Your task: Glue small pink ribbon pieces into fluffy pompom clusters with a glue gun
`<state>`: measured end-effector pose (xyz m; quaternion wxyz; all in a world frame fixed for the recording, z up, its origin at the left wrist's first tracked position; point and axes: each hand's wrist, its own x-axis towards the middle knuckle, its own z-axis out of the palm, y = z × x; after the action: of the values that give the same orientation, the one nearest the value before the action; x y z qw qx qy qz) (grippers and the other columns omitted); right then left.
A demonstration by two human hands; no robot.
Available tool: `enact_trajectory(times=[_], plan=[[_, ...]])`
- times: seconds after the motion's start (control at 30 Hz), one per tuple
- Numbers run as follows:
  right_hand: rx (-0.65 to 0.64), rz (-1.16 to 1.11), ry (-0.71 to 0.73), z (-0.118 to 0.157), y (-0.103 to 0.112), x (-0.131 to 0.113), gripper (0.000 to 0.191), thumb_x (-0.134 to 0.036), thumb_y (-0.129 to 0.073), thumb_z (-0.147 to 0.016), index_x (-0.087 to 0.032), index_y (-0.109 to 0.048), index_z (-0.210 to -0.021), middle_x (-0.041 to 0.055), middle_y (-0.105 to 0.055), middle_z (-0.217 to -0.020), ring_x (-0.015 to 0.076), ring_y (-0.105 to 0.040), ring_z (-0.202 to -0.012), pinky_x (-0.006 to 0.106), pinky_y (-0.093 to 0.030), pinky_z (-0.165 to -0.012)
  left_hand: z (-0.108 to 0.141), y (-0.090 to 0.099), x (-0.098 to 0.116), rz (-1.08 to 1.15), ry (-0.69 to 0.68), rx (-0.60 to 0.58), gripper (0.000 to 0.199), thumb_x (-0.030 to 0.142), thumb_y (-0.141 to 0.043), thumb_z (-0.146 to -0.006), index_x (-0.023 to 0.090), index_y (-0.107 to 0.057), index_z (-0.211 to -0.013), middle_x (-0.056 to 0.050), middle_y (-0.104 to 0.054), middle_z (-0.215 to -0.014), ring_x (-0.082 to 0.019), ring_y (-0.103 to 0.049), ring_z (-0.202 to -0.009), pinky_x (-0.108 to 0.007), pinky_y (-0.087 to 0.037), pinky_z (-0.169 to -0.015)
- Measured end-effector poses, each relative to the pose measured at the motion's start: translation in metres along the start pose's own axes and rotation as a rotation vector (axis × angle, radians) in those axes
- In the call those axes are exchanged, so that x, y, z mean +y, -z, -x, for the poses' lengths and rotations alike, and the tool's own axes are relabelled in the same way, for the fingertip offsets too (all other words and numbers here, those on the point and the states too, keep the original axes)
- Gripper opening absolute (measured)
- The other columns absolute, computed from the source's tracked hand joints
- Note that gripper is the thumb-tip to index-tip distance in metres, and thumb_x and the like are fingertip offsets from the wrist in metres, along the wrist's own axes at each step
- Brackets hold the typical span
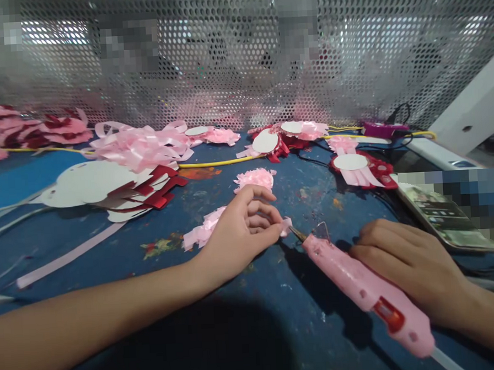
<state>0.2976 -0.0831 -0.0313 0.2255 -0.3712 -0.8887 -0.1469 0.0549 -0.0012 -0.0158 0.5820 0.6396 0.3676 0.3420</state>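
My left hand (245, 229) pinches a small piece of pink ribbon (286, 227) between thumb and fingertips, above the blue work surface. My right hand (404, 259) is closed around a pink hot glue gun (343, 274); its fingers on the handle are partly hidden. The gun's metal nozzle points left and meets the ribbon, or nearly so. From its rear end a pale glue stick (446, 359) sticks out. Just beyond my left hand lies a ruffled pink rosette (255, 178). Pleated pink ribbon (203, 228) shows beside that hand, partly covered by it.
White card shapes with red ribbon (89, 182) are stacked at left, before looped pink ribbons (141, 143). Rosettes with white discs (351, 162) lie along the back by a yellow cord (221, 163). A phone (451, 218) rests at right. Perforated metal (240, 64) stands behind.
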Motion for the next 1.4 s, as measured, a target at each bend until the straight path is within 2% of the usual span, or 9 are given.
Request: enact_trajectory(times=[0.5, 0.9, 1.4], plan=[[-0.004, 0.006, 0.013, -0.0015, 0.001, -0.0001, 0.026, -0.008, -0.038, -0.093, -0.017, -0.058, -0.08, 0.0033, -0.053, -0.067, 0.0171, -0.043, -0.066, 0.029, -0.033, -0.057, 0.0017, -0.0003, 0.0004, -0.016, -0.017, -0.034, 0.03, 0.016, -0.065, -0.078, 0.021, -0.043, -0.097, 0.004, -0.059, -0.079, -0.005, -0.054, -0.062, -0.017, -0.044, -0.061], [0.01, -0.012, 0.054, -0.0068, 0.004, 0.0002, 0.028, -0.011, -0.035, -0.095, -0.015, -0.056, -0.078, 0.0029, -0.051, -0.062, 0.0167, -0.039, -0.062, 0.028, -0.032, -0.054, 0.0007, -0.0005, 0.0024, -0.016, -0.015, -0.038, 0.03, 0.018, -0.066, -0.077, 0.02, -0.042, -0.096, 0.003, -0.059, -0.077, -0.006, -0.056, -0.062, -0.019, -0.045, -0.061], [-0.015, 0.0, 0.048, -0.0073, 0.005, -0.0002, 0.031, -0.01, -0.034, -0.095, -0.015, -0.057, -0.075, 0.0038, -0.05, -0.062, 0.017, -0.039, -0.062, 0.029, -0.034, -0.055, 0.0006, -0.0003, 0.0004, -0.023, -0.036, -0.042, 0.029, 0.014, -0.065, -0.077, 0.019, -0.044, -0.096, 0.003, -0.059, -0.079, -0.005, -0.055, -0.064, -0.019, -0.046, -0.063]])
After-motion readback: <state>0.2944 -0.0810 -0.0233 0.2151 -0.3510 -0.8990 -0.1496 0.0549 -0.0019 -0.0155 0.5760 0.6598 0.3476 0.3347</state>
